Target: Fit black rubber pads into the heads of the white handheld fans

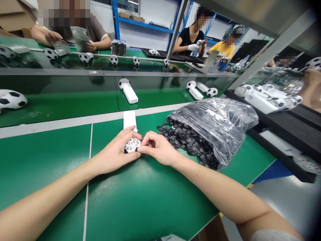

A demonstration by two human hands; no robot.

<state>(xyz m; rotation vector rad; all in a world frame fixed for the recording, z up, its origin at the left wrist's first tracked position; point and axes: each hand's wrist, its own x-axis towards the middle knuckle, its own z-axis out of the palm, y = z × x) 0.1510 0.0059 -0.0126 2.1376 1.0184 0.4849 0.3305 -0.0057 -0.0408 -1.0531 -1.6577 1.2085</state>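
Here we pinch the white fan [131,140] with left hand [115,154] and right hand [157,148], both grips grasping it on the bench [140,197].

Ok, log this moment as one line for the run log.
left hand: holds fan head | right hand: fingertips on fan head | fan: lying on green table | bag of black pieces: open, right of hands

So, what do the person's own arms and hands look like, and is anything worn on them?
Both hands, the left hand and the right hand, are bare: no gloves, rings or watch show. Both forearms are uncovered too. Only at the right upper arm does the edge of a light grey sleeve appear.
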